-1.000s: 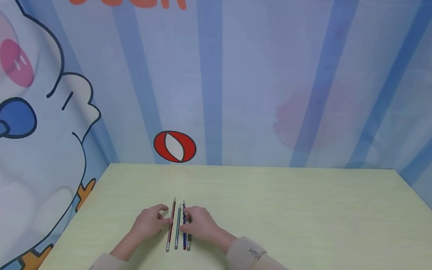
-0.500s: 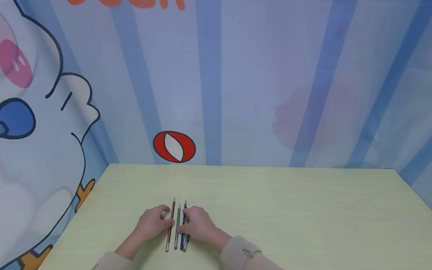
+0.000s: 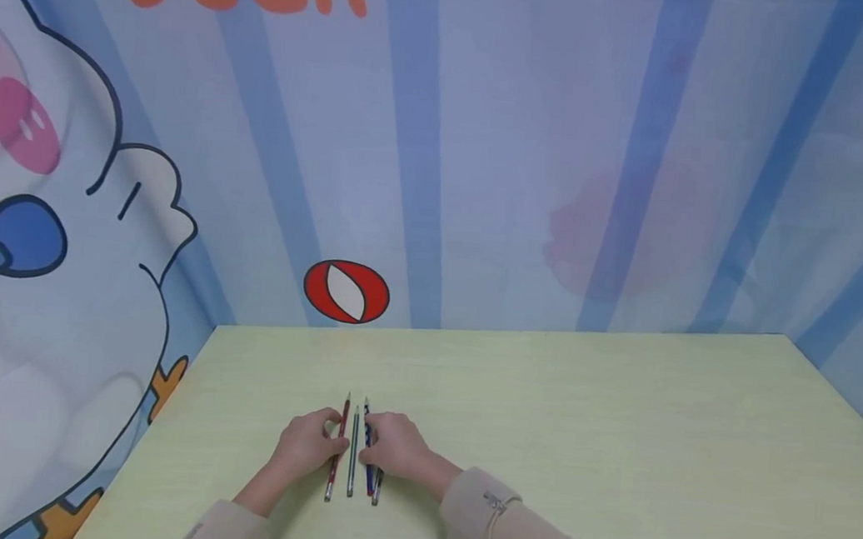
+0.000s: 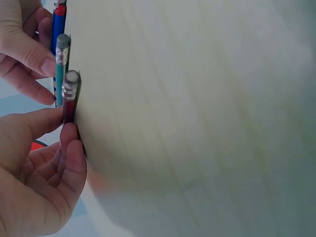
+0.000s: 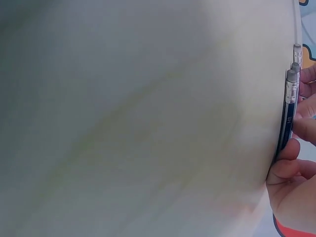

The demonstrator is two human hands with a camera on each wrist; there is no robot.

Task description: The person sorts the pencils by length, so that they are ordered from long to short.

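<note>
Several pencils lie side by side on the table, eraser ends toward me. My left hand [image 3: 304,444] pinches the red pencil [image 3: 333,470], leftmost, between thumb and fingers; its tip leans right. A green pencil [image 3: 352,464] lies between the two hands, apart from both neighbours in the head view. My right hand [image 3: 398,447] holds the blue patterned pencil [image 3: 369,478] and a dark pencil [image 5: 288,116] together, thumb on the left side, curled fingers on the right. Their middles are partly hidden by that hand. In the left wrist view the eraser ends overlap in a row.
The pale yellow table [image 3: 578,430] stretches far to the right of the hands. Behind it hangs a blue striped cloth backdrop [image 3: 498,182] with a cartoon duck [image 3: 43,342] at the left. Beige sleeves [image 3: 526,527] cover both forearms.
The red pencil's eraser end has swung left, so it now slants. The blue and dark pencils' eraser ends shifted left, then back right. Both hands stay almost in place.
</note>
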